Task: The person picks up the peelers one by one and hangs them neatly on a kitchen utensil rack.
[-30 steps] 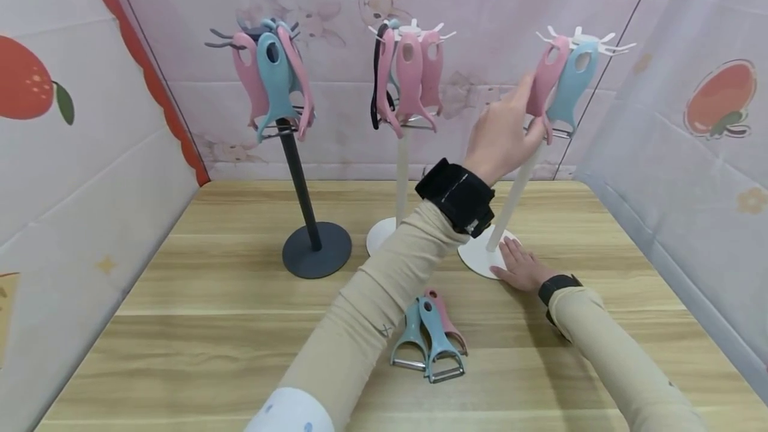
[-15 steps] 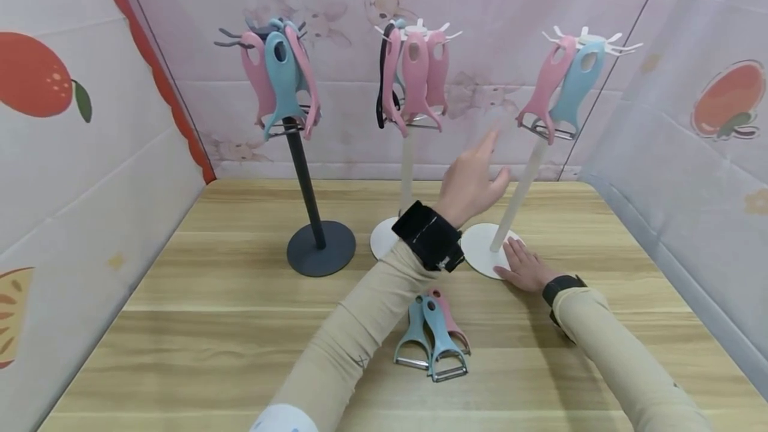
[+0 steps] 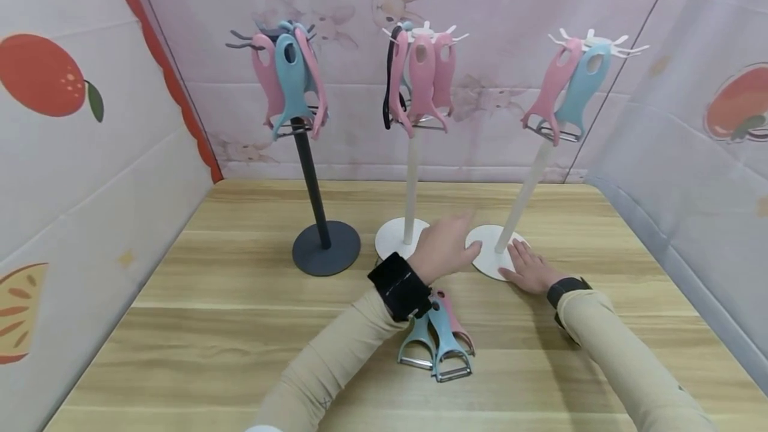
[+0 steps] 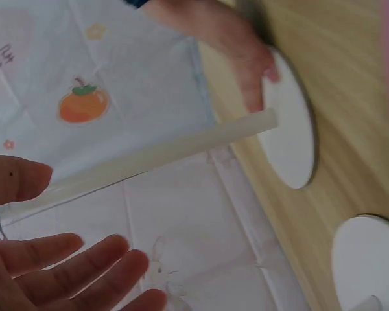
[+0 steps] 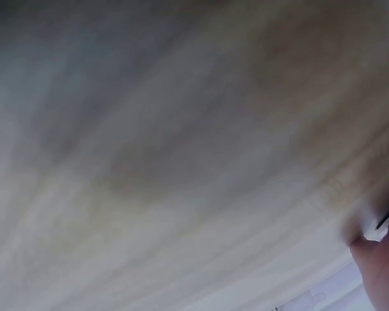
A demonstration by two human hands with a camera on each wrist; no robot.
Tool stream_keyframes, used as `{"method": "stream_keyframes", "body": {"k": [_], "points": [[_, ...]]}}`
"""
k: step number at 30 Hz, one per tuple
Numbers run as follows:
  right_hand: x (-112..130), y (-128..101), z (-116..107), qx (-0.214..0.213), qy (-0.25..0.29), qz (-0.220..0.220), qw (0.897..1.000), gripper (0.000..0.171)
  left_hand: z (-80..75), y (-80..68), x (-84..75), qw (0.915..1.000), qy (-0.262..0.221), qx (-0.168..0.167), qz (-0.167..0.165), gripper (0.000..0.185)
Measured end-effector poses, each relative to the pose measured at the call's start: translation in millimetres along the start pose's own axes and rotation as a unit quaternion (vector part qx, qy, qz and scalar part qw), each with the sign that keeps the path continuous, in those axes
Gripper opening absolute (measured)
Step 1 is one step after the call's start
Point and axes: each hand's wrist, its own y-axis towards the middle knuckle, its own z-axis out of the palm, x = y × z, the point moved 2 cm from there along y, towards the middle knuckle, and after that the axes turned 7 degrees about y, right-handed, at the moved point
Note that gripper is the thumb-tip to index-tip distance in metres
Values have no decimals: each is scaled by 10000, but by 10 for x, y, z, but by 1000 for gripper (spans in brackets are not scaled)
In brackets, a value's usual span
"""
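Three hook stands rise from the wooden table (image 3: 180, 325): a dark one (image 3: 312, 179), a white middle one (image 3: 412, 179) and a white right one (image 3: 528, 192), tilted. Pink and blue peelers hang from each; the right stand carries a pink peeler (image 3: 555, 89) and a blue peeler (image 3: 581, 89). My left hand (image 3: 443, 247) hovers low with straight fingers, empty, between the two white bases. In the left wrist view my left hand (image 4: 58, 272) shows open fingers near the stand pole (image 4: 155, 159). My right hand (image 3: 526, 267) lies flat on the right stand's base (image 3: 487, 252). Loose peelers (image 3: 437, 342) lie under my left wrist.
Printed fabric walls (image 3: 72, 172) close in the table on the left, back and right. The right wrist view is a blur of table surface with a fingertip at its corner.
My left hand let go of the pink peeler on the right stand and dropped down and left to just above the table. The right hand stayed on the base.
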Motion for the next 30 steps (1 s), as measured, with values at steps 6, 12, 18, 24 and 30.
{"method": "stream_keyframes", "body": {"k": [6, 12, 18, 24, 30], "points": [[-13, 6, 3, 119, 4, 65, 9999, 83, 225, -235, 88, 9972, 337, 630, -211, 24], [-10, 3, -9, 122, 23, 25, 9999, 84, 424, -401, 165, 9907, 691, 1087, -445, 25], [-8, 10, -6, 190, 25, 57, 9998, 83, 608, -509, 178, 9844, 1200, 1192, -480, 31], [9, -5, -24, 155, -43, 45, 9999, 84, 720, -574, 138, 9778, 1431, 1463, -450, 46], [66, -31, -58, 245, 45, 72, 9997, 88, 723, -616, 108, 9779, 1332, 1578, -334, 32]]}}
